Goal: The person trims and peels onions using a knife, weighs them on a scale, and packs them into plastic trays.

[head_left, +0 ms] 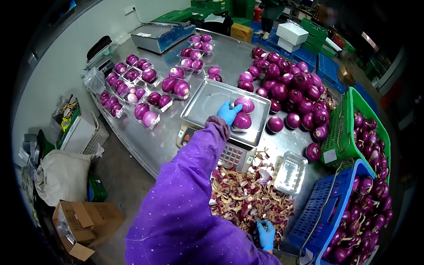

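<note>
My left hand (228,113), in a blue glove, reaches over the metal tray (198,104) of a digital scale (235,155). Its fingers close against a red onion (244,104); a second red onion (241,120) sits just below. A clear container seems to lie under this pair, though I cannot make it out fully. Lower down, my right hand (266,235), also gloved, is curled beside a heap of onion skins (247,198). Something small and dark shows at its fingers, too unclear to name. An empty clear plastic punnet (290,173) lies right of the scale.
Punnets of red onions (145,115) cover the table's left side. Loose red onions (296,88) are piled at the back right. A green crate (342,128) and a blue crate (320,212), both full of onions, stand at the right. A cardboard box (88,225) sits lower left.
</note>
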A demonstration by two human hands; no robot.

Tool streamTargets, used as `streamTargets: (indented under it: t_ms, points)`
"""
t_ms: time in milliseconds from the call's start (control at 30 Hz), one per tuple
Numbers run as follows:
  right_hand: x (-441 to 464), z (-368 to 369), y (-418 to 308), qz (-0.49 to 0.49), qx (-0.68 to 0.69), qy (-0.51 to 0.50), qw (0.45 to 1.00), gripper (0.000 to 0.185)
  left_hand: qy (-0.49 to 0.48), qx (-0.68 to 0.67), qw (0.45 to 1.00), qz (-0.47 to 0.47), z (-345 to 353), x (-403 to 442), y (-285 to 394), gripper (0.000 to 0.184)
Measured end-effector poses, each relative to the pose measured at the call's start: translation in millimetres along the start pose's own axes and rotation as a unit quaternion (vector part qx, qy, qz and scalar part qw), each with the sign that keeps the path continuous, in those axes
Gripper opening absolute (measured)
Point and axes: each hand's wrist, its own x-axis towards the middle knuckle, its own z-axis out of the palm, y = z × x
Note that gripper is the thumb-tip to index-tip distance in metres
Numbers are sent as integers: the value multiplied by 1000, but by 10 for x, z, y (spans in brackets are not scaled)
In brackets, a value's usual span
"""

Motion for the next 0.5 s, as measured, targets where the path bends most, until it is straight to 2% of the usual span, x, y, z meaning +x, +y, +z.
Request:
streamTargets:
  t_ms: [133, 167, 200, 233, 267, 400, 467, 500]
  points:
    - [205, 146, -389, -55, 67, -32, 996, 13, -37, -160, 983, 81, 114, 1, -68, 58]
    - [284, 212, -590, -90, 92, -36, 991, 13, -34, -183, 980, 65, 130, -18, -47, 51]
    - [377, 272, -845, -76, 83, -37, 993, 15, -33, -195, 979, 57, 131, -37, -37, 51]
    - [477, 368, -1085, -123, 114, -51, 985, 20, -30, -208, 976, 50, 122, -49, -35, 51]
    - [560, 488, -1351, -130, 132, -49, 981, 25, -26, -221, 974, 42, 108, -54, -40, 50]
    - [1157, 980, -2219, -193, 123, -116, 966, 41, 6, -131, 987, 90, 175, 14, -156, 43]
    - [1753, 1195, -2319, -169, 132, -134, 968, 43, 48, -28, 996, 74, 117, -60, -30, 38]
    - [1855, 1261, -2386, -153, 123, -128, 972, 43, 68, -20, 994, 82, 157, -11, -113, 35]
